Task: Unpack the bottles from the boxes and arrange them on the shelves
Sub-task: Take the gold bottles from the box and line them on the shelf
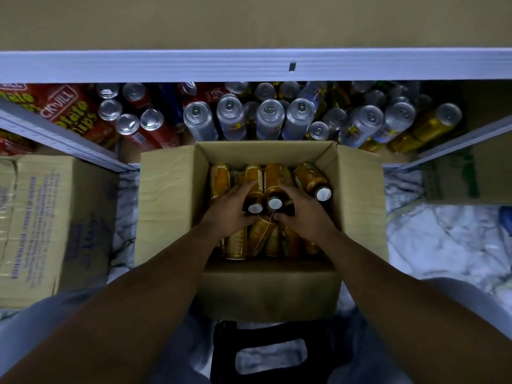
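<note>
- Open box [171, 206] sits on the floor right in front of the person. It's full of orange-label bottles [219, 181] lying on their sides in a loose pile, so none of them have made it out yet.
- Left hand [230, 209] is down inside the box, fingers curled round the dark neck end of the left bottle [253, 176], with its white cap poking out toward the camera.
- Right hand [302, 214] is beside it, also curled, gripping the neck of the right bottle [273, 176]. The two bottles touch side by side in the middle of the box.
- Grabbing at the necks makes sense to me, since that's the narrow bit and the only part sticking up from the pile. One per hand should mean fewer trips.
- Shelf [249, 66] is just past the far side of the box. Its low level is already crammed with upright cans [266, 117], which is probably why the box is parked so close.
- Chip bags [69, 106] are up to the far left of the box, and a closed carton [41, 217] stands just left of it.
- Looks like the very start of a lift. Space beyond the box looks tight, so watch for knocking cans.
</note>
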Action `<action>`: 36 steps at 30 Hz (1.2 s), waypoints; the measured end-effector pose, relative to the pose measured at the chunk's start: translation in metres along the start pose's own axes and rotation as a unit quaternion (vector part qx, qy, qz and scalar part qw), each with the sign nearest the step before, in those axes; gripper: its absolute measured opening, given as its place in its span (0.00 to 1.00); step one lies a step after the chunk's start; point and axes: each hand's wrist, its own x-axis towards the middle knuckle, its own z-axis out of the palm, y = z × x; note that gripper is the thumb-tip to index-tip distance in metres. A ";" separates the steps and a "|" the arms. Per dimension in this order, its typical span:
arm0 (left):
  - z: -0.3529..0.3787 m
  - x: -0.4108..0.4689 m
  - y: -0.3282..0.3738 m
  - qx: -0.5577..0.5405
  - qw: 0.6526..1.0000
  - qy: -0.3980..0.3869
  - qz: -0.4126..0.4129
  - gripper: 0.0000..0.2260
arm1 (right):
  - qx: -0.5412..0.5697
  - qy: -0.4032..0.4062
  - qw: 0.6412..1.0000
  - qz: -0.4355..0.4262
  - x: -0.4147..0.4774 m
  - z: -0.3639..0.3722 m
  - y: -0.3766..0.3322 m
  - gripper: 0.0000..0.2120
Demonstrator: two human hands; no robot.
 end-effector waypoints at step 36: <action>-0.015 0.050 0.004 -0.166 0.956 0.230 0.074 0.16 | 0.086 0.189 0.976 -0.063 0.064 0.003 -0.014 0.16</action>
